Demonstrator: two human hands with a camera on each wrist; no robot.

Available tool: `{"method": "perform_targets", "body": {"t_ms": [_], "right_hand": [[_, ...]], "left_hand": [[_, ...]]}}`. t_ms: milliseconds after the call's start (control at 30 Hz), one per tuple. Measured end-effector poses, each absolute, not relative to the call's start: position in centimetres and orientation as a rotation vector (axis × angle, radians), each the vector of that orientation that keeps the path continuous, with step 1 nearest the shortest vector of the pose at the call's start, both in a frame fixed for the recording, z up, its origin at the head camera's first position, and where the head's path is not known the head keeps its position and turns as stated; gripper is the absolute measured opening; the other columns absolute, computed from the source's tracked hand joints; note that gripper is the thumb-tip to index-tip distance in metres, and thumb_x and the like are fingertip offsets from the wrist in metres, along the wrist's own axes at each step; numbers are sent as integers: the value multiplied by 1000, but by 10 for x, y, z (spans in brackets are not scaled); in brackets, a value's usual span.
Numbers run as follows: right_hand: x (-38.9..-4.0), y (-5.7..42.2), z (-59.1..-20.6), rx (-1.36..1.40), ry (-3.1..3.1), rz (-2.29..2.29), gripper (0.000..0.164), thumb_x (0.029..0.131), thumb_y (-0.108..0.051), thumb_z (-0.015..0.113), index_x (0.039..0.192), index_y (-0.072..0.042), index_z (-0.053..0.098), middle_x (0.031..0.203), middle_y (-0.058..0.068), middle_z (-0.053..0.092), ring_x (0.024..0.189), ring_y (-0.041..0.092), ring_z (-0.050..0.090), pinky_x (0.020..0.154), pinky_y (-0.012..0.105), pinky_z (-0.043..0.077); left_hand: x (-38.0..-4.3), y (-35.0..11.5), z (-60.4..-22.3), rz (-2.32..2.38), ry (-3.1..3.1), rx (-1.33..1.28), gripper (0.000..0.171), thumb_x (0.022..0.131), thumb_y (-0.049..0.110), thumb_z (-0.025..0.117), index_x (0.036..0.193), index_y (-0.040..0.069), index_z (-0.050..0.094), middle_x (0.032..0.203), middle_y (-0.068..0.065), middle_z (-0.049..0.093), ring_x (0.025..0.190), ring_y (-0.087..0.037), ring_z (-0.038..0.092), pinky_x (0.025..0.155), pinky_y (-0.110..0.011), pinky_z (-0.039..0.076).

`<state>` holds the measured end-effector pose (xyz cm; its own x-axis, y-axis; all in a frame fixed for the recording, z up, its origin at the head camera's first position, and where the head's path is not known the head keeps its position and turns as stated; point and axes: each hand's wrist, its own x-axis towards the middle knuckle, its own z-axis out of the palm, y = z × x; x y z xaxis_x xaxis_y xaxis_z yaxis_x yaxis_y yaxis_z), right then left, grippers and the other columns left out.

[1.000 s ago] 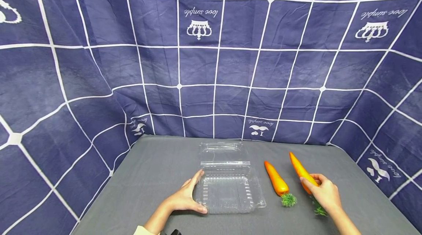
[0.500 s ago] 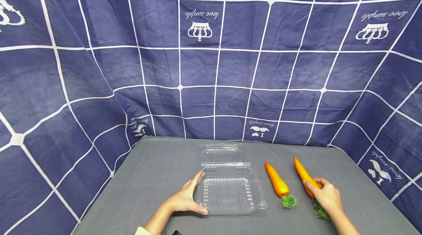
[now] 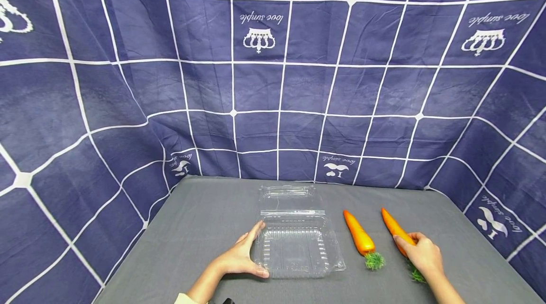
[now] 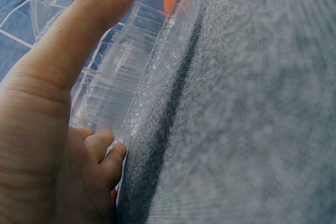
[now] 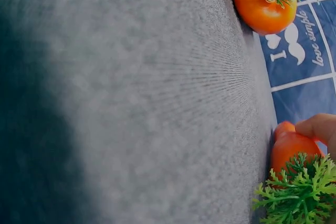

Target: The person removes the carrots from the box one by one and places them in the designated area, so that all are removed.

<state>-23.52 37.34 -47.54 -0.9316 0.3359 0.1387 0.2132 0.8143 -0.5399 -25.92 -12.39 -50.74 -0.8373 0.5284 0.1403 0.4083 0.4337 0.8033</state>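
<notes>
A clear plastic clamshell container [image 3: 294,247] lies with its lid [image 3: 290,195] folded back, away from the person. My left hand [image 3: 239,256] rests along its left side, thumb at the near corner, fingers spread toward the hinge. In the left wrist view the thumb [image 4: 89,24] lies against the ribbed wall. On the right, my right hand [image 3: 422,252] holds an orange carrot [image 3: 391,223] by its thick end between thumb and fingers. Its green leafy top [image 5: 299,190] shows below the hand. A second carrot [image 3: 358,233] lies between container and right hand.
Grey cloth covers the table [image 3: 192,218]. A blue curtain [image 3: 298,86] with white grid lines stands behind it and along both sides. The loose carrot's leafy top [image 3: 374,261] points toward the person.
My right hand has lowered the carrot and shifted it slightly right, its tip dropping toward the table. The left hand and the container keep their places.
</notes>
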Motion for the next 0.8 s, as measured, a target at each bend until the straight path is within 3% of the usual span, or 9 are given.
{"method": "perform_targets", "body": {"t_ms": [267, 500, 667, 800], "right_hand": [[-235, 375, -474, -434, -2810, 783, 63, 89, -45, 64, 112, 13, 57, 99, 32, 62, 85, 45, 59, 68, 47, 44], [-234, 374, -473, -437, -2820, 788, 65, 90, -47, 62, 113, 14, 57, 104, 36, 60, 92, 53, 57, 73, 53, 45], [-233, 373, -469, -425, -2847, 799, 68, 91, -49, 60, 114, 14, 56, 111, 38, 58, 98, 56, 54, 77, 56, 45], [-234, 373, -461, -403, -2878, 803, 73, 92, -52, 56, 117, 16, 55, 115, 37, 57, 104, 57, 53, 80, 57, 45]], "left_hand": [[-259, -123, -508, 1381, 2535, 843, 127, 58, 34, 93, 156, 8, 16, 157, -11, 30, 137, -38, 26, 107, -61, 21], [-260, -123, -507, 1396, 2522, 850, 130, 56, 33, 94, 155, 6, 15, 157, -12, 30, 139, -37, 25, 109, -60, 19], [-260, -134, -499, 1272, 2597, 858, 132, 55, 36, 95, 155, 3, 15, 154, -19, 31, 137, -39, 30, 109, -56, 25], [-263, -150, -483, 1201, 2683, 858, 116, 67, 34, 88, 152, -3, 19, 149, -27, 35, 133, -45, 36, 106, -60, 29]]}}
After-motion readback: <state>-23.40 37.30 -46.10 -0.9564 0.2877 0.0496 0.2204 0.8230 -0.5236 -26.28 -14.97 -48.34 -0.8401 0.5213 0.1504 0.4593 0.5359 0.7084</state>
